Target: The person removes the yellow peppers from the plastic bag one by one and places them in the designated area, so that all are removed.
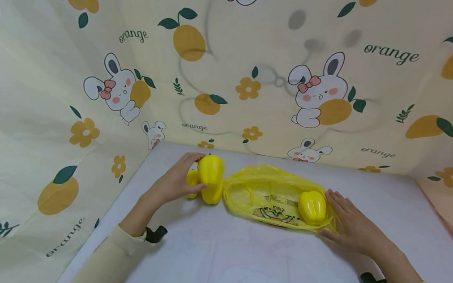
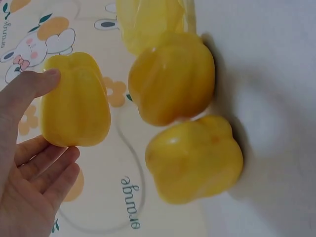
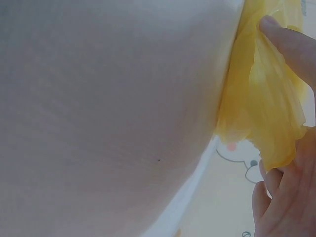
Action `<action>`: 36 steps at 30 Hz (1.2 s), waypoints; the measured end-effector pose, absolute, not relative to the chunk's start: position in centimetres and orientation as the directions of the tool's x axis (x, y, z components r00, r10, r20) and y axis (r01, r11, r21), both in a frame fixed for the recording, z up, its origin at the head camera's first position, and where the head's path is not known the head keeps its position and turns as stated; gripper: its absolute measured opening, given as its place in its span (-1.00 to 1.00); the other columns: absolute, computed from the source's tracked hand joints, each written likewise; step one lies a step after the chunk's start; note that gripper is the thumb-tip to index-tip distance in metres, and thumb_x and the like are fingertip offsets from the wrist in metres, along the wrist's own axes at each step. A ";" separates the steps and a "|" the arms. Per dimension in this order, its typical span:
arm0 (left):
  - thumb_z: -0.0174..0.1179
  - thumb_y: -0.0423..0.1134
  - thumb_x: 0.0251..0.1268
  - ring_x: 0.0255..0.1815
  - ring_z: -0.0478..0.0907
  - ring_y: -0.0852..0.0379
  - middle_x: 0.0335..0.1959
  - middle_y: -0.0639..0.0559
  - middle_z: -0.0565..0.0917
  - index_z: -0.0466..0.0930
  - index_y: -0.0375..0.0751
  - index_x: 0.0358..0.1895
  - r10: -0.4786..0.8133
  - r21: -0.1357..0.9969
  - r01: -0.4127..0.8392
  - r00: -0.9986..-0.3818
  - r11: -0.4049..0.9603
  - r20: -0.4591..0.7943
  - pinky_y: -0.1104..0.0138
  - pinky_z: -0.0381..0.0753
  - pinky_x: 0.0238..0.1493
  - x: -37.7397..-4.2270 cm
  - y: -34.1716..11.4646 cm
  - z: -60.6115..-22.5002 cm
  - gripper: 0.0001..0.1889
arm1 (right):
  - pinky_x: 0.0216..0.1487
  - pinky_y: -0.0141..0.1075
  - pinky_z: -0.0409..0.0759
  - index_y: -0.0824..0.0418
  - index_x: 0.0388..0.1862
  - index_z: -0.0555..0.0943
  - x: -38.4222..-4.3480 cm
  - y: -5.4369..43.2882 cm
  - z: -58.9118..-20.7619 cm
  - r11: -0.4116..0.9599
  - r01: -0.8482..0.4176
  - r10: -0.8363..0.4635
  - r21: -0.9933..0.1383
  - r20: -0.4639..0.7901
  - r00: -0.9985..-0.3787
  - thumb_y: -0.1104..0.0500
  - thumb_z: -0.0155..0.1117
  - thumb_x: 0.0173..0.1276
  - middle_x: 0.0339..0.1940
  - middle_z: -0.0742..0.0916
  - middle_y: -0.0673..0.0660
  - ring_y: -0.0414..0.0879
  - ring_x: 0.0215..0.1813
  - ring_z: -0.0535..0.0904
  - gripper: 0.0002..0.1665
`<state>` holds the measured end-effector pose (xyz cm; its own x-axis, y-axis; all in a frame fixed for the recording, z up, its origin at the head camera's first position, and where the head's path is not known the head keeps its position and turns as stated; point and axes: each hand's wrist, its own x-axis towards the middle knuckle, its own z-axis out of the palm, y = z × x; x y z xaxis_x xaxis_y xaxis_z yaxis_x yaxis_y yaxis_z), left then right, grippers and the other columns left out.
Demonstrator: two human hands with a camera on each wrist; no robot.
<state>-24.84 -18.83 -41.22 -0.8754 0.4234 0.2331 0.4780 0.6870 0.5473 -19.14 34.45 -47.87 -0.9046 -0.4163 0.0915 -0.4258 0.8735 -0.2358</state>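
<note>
Left hand (image 1: 176, 180) curls thumb and fingers around a yellow bell pepper (image 1: 210, 167), holding it up left of the yellow bag (image 1: 246, 197); right hand (image 1: 354, 227), fingers fairly straight and spread, touches the bag's right end. One pepper (image 1: 313, 207) already lies in the bag, at its right. Outside it, besides the held one, are two more peppers, an upper one (image 2: 173, 79) and a lower one (image 2: 195, 160) in the left wrist view, just beside each other. By that count the work looks only partly done, with three peppers not yet bagged.

All four are blocky and lobed, their smooth skin glossy enough to suggest plastic. The bag is thin, crinkled, translucent film, spread into a long oval with dark print showing, "KIDS" upside down. Beneath is a smooth pale table (image 1: 220, 258); at the far side hangs a cream backdrop (image 1: 229, 114) printed with rabbits and oranges. Black bands (image 1: 156, 234) show at both wrists, by the pale sleeves (image 1: 111, 257).
</note>
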 end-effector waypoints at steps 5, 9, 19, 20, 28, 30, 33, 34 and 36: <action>0.59 -0.13 0.27 0.53 0.38 -0.13 0.57 -0.08 0.36 0.24 -0.08 0.64 0.406 0.561 0.465 -0.883 0.685 0.236 -0.08 0.40 0.58 -24.9 -19.9 -41.4 -0.07 | 0.78 -0.03 -0.27 0.31 0.78 0.03 -19.2 34.4 -47.9 0.875 -0.426 -0.416 -0.230 0.091 -0.905 -0.44 0.46 0.32 0.75 0.19 0.39 0.42 0.71 0.09 0.41; 0.59 -0.14 0.27 0.54 0.37 -0.12 0.59 -0.08 0.34 0.23 -0.07 0.64 0.386 0.560 0.442 -0.895 0.701 0.224 -0.07 0.39 0.60 -25.1 -20.8 -41.6 -0.06 | 0.78 -0.02 -0.27 0.29 0.78 0.01 -19.2 34.4 -48.0 0.879 -0.416 -0.410 -0.235 0.076 -0.909 -0.46 0.45 0.31 0.76 0.17 0.37 0.41 0.71 0.08 0.42; 0.58 -0.21 0.27 0.53 0.37 -0.19 0.56 -0.14 0.35 0.21 -0.15 0.65 0.364 0.552 0.440 -0.898 0.709 0.248 -0.13 0.37 0.59 -25.4 -23.1 -41.9 -0.05 | 0.78 -0.01 -0.26 0.27 0.79 -0.01 -19.2 34.4 -47.9 0.874 -0.415 -0.409 -0.253 0.078 -0.909 -0.44 0.46 0.32 0.77 0.16 0.36 0.42 0.71 0.08 0.41; 0.58 -0.21 0.27 0.53 0.37 -0.18 0.56 -0.14 0.35 0.21 -0.15 0.65 0.362 0.553 0.441 -0.897 0.707 0.251 -0.12 0.37 0.60 -25.4 -23.3 -41.9 -0.05 | 0.78 -0.02 -0.26 0.27 0.79 -0.01 -19.2 34.4 -47.9 0.874 -0.416 -0.410 -0.251 0.079 -0.909 -0.45 0.46 0.32 0.77 0.16 0.36 0.42 0.71 0.08 0.41; 0.56 -0.21 0.29 0.54 0.35 -0.18 0.58 -0.20 0.33 0.19 -0.23 0.66 0.343 0.541 0.425 -0.905 0.726 0.251 -0.13 0.34 0.61 -25.4 -24.8 -42.2 -0.05 | 0.77 -0.04 -0.28 0.27 0.79 0.00 -19.3 34.3 -47.9 0.876 -0.415 -0.409 -0.245 0.079 -0.909 -0.46 0.46 0.30 0.76 0.17 0.36 0.40 0.71 0.08 0.42; 0.56 -0.23 0.28 0.54 0.35 -0.20 0.58 -0.21 0.33 0.19 -0.24 0.65 0.338 0.535 0.421 -0.907 0.733 0.251 -0.13 0.33 0.61 -25.5 -25.2 -42.3 -0.05 | 0.77 -0.05 -0.28 0.27 0.79 0.02 -19.3 34.3 -47.9 0.877 -0.413 -0.406 -0.246 0.081 -0.910 -0.46 0.47 0.29 0.76 0.18 0.36 0.41 0.71 0.09 0.42; 0.56 -0.24 0.27 0.54 0.36 -0.20 0.57 -0.22 0.34 0.19 -0.26 0.65 0.332 0.531 0.418 -0.909 0.737 0.254 -0.13 0.34 0.61 -25.6 -25.8 -42.4 -0.05 | 0.77 0.01 -0.23 0.27 0.79 0.02 -19.3 34.3 -47.9 0.877 -0.409 -0.403 -0.251 0.076 -0.912 -0.47 0.47 0.29 0.76 0.18 0.36 0.41 0.71 0.09 0.43; 0.56 -0.25 0.27 0.54 0.36 -0.20 0.57 -0.23 0.35 0.20 -0.26 0.64 0.330 0.532 0.416 -0.909 0.738 0.254 -0.13 0.34 0.61 -25.6 -26.0 -42.5 -0.05 | 0.77 0.01 -0.23 0.26 0.79 0.02 -19.3 34.3 -47.9 0.878 -0.405 -0.401 -0.254 0.071 -0.913 -0.48 0.46 0.28 0.76 0.18 0.36 0.41 0.71 0.08 0.43; 0.56 -0.25 0.28 0.54 0.36 -0.20 0.57 -0.23 0.35 0.20 -0.26 0.64 0.324 0.530 0.409 -0.913 0.743 0.250 -0.12 0.34 0.61 -25.7 -26.4 -42.6 -0.06 | 0.77 0.03 -0.24 0.26 0.79 -0.01 -19.3 34.4 -47.9 0.879 -0.401 -0.401 -0.259 0.056 -0.915 -0.48 0.45 0.29 0.77 0.16 0.36 0.42 0.72 0.07 0.44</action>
<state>-25.65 -26.38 -42.60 -0.9126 0.3236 0.2498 0.4085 0.7433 0.5297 -19.32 34.36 -47.89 -0.9146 -0.4005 0.0556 -0.4006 0.8788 -0.2592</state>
